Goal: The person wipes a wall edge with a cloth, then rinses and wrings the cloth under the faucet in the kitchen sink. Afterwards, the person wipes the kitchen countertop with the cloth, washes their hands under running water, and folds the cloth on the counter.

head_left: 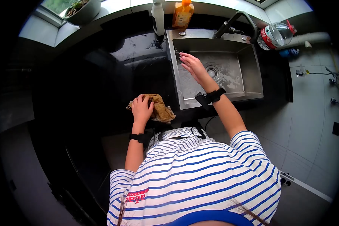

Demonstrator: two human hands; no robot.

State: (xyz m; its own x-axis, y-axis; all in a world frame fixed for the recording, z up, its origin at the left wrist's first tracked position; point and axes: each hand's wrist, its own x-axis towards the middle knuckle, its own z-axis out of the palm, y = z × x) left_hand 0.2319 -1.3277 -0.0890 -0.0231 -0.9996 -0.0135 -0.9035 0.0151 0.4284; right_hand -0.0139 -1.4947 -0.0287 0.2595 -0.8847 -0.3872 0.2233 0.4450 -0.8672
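A crumpled brown cloth (161, 109) lies on the black countertop (101, 86), left of the sink. My left hand (142, 107) rests on the cloth's left part, its fingers bent around a fold of it. Over the left side of the steel sink (229, 89) I hold my right hand (194, 67), fingers stretched out and nothing in them. Its fingertips are near the sink's left wall; whether they touch it I cannot tell. Below that hand is the round drain (212, 71), with wet patches and drops around it.
Behind the sink stand a white bottle (158, 19), an orange bottle (182, 15) and a black faucet (245, 17). A large clear plastic bottle (277, 35) is at the right. A potted plant (83, 11) sits on the windowsill. Water wets the counter left of the sink.
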